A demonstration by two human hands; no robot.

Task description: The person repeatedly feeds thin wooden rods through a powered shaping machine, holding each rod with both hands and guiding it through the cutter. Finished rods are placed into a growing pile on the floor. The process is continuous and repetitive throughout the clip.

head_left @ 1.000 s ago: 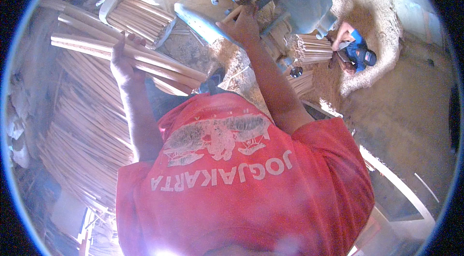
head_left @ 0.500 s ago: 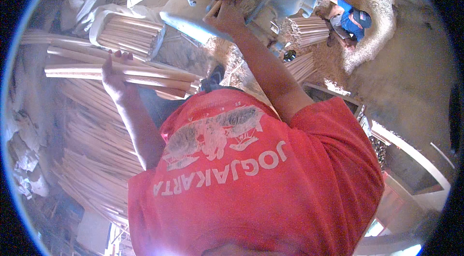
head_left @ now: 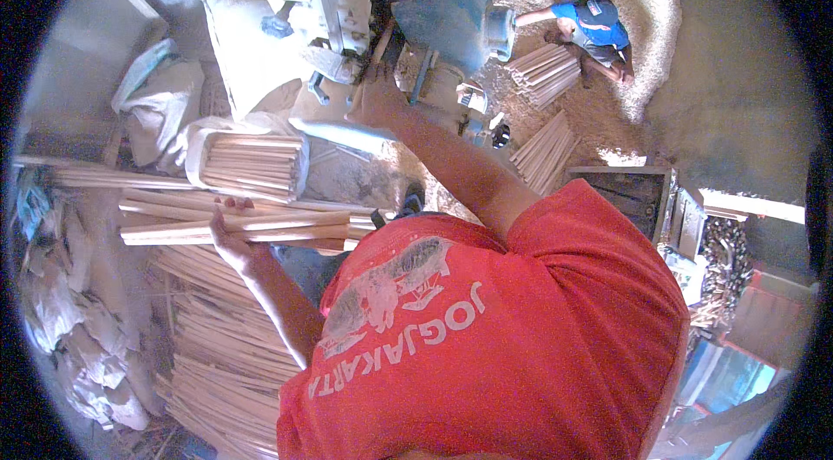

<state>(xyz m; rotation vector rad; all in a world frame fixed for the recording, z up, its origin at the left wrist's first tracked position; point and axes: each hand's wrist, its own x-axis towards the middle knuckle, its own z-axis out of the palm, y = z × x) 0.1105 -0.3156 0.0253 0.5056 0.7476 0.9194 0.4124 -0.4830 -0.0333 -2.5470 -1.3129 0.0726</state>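
Several long pale wooden sticks lie across my left hand, whose fingers are wrapped round them from below. The bundle runs roughly level, its inner ends close to my waist. My right arm reaches forward to a blue-grey machine with a metal housing. There my right hand rests against the machine's near side, beside a narrow dark slot. Shade and blur hide its fingers, so whether it grips a stick cannot be made out. A pale metal table edge is just below that hand.
A white sack full of cut sticks stands ahead of my left hand. Loose sticks are piled at the left. Beyond the machine, a person in a blue shirt crouches by stick bundles and wood shavings. A dark open box stands right.
The view has shifted, so the machine and the sacks sit differently in the picture. My left hand still holds the sticks, and my right hand remains at the machine.
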